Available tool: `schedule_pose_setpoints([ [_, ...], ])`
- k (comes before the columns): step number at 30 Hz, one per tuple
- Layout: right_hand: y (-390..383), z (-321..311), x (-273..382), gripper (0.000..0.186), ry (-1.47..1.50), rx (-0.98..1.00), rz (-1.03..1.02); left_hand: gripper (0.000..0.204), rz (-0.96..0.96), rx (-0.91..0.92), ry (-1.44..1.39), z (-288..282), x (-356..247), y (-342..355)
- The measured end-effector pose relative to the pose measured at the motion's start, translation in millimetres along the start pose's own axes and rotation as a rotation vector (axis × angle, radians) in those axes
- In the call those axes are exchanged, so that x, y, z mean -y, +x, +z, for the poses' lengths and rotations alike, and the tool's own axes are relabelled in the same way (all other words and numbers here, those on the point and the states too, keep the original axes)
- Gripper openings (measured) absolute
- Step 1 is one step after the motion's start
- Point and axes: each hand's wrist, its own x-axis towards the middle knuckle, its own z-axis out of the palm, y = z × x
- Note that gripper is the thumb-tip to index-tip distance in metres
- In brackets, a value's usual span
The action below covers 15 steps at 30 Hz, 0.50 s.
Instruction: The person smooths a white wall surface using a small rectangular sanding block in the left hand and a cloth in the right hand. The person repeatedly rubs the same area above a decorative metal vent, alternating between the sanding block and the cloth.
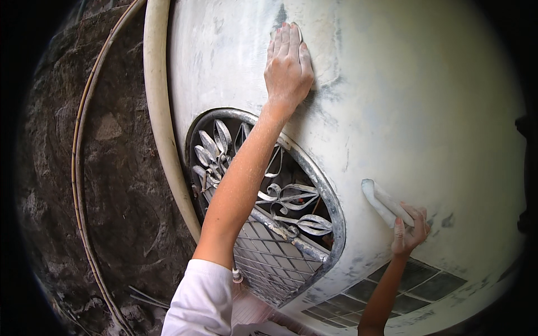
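My left hand (288, 73), white with dust, reaches up and lies against the pale wall (381, 112), fingers straight and together. It presses a piece of sandpaper to the surface; only a pale curved edge (298, 35) of it shows beside the fingertips. Lower on the right, my right hand (413, 228) is closed round the end of a folded whitish sheet (381, 201), which looks like dusty sandpaper. Its thumb is on the left side, the other fingers curl on the right. Grey smudges mark the wall around both hands.
Beneath my left forearm, an arched opening holds a metal grille (297, 224) with leaf shapes and crossed bars. A pale pipe (158, 101) and a thin cane-like pole (77, 151) run along the rough dark wall (123, 185) at left. Dark square panes (431, 283) lie low at right.
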Motion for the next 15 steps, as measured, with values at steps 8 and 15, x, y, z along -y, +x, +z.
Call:
schedule_pose_setpoints([
  [8, 0.5, -4.4, 2.2, 0.027, 0.047, 0.018, 0.029, 0.046, 0.153, 0.159, 0.23, -24.1, 11.5, -19.7],
  [15, -0.5, -1.5, 3.8, 0.031, 0.025, 0.034, 0.037, 0.045, 0.288, 0.085, 0.194, -25.4, 25.9, -0.4],
])
